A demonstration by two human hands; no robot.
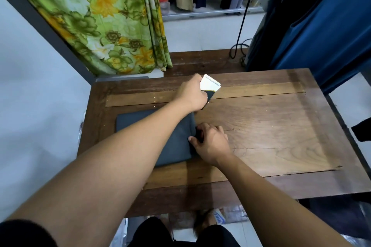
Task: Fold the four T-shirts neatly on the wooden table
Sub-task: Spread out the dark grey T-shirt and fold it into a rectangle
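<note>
Fingers of the left hand (190, 94) pinch a white paper tag (210, 84). The right hand (211, 143) grips a folded dark-grey T-shirt (160, 140).

A brown wooden table (281, 126) stands on a pale floor (200, 34). A green curtain with yellow flowers (104, 22) hangs behind it, beside a white wall (30, 86). Big blue cloth (331, 36) hangs on the right.
</note>
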